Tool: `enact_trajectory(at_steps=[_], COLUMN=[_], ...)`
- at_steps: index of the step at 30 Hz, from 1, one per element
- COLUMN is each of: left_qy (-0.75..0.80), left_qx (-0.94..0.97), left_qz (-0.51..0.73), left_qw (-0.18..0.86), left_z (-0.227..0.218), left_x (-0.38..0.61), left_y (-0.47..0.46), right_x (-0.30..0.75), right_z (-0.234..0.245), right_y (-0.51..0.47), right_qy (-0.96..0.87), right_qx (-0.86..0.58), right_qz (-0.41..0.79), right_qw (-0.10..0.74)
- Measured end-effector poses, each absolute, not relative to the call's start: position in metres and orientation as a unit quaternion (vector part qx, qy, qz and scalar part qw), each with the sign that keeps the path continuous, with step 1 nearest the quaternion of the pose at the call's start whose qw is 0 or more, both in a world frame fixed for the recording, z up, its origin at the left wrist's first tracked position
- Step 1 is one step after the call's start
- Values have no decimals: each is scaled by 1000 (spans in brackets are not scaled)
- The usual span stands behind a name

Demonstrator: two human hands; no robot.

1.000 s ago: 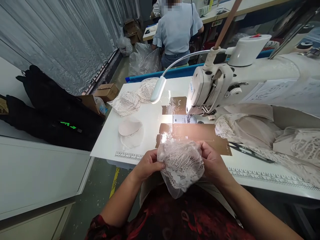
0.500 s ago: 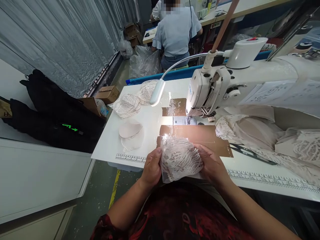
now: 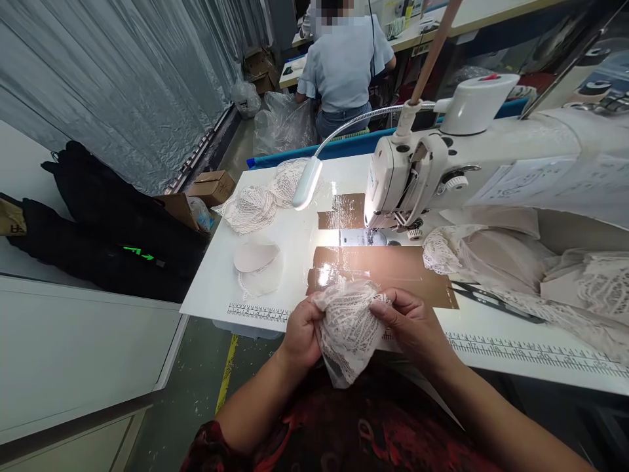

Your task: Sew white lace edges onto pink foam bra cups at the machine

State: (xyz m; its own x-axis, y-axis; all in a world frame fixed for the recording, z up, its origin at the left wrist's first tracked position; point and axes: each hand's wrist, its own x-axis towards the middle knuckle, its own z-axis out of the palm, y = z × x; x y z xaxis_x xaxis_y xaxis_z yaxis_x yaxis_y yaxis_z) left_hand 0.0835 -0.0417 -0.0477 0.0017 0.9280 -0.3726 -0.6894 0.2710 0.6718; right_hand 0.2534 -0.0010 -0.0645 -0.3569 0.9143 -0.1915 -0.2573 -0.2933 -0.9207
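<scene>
Lower centre of frame: my left hand and right hand both grip the lace piece, bunched between them. Left fingers pinch its left edge, right thumb and fingers clamp the upper right corner. The lace hangs down over the near edge of the white table. Sewing machine upper right; lace pile upper left of centre.

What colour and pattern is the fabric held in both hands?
Off-white openwork lace, clearest in the head view.
</scene>
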Motion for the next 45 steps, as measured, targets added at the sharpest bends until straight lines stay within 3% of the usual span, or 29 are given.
enact_trajectory(at_steps=[4, 7, 11, 14, 20, 32, 38, 45], left_qy=[403, 416, 445, 465, 470, 481, 470, 410], left_qx=[160, 352, 634, 657, 618, 630, 652, 561], left_qz=[602, 611, 434, 316, 318, 327, 334, 298], left_qw=[670, 574, 459, 502, 544, 514, 493, 654], left_z=[-49, -36, -17, -16, -25, -16, -16, -18], left_x=[60, 41, 36, 43, 49, 54, 57, 50], left_y=[-37, -32, -28, -28, -29, -19, -16, -10], right_x=[261, 263, 254, 248, 247, 246, 252, 255], right_z=[-57, -45, -33, -30, -26, -21, -26, -19], right_y=[5, 7, 2, 1, 5, 7, 17, 15], right_qy=[-417, -494, -613, -690, -744, -715, -690, -671], right_qx=[-393, -402, -373, -361, -380, -433, -417, -407], right_qz=[686, 656, 621, 545, 406, 424, 512, 555], right_qw=[448, 404, 315, 313, 370, 349, 297, 275])
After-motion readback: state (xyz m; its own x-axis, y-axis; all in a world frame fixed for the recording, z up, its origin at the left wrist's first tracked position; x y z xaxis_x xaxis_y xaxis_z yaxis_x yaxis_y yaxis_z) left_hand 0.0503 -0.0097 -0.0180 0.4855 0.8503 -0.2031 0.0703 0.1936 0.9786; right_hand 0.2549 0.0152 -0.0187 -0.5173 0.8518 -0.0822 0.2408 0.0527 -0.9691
